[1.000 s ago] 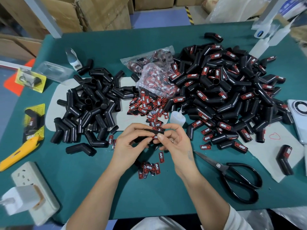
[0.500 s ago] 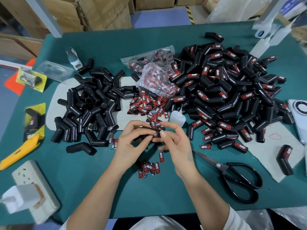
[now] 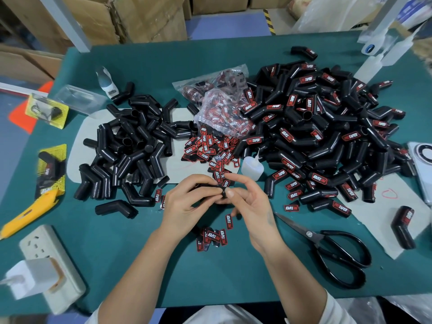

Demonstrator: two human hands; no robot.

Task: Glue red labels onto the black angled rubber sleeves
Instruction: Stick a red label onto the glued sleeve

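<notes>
My left hand point(image 3: 187, 202) grips a black angled rubber sleeve point(image 3: 223, 192) at table centre; only its end shows between the fingers. My right hand point(image 3: 247, 202) pinches that same end with thumb and fingertips. A pile of bare sleeves point(image 3: 131, 148) lies to the left. A larger pile of labelled sleeves point(image 3: 322, 134) lies to the right. Loose red labels point(image 3: 210, 148) are spread just beyond my hands, and several more labels point(image 3: 214, 237) lie below them. A small glue bottle point(image 3: 251, 168) stands by the labels.
Black scissors point(image 3: 334, 251) lie at the right front. A yellow utility knife point(image 3: 28, 211) and a white power strip point(image 3: 46, 265) sit at the left. A bag of labels point(image 3: 222, 106) lies behind. A phone point(image 3: 423, 169) is at the right edge. Tall glue bottles point(image 3: 371, 66) stand far right.
Both hands have stayed in place with the sleeve; the right fingers shifted slightly along its end, and the view edged a little.
</notes>
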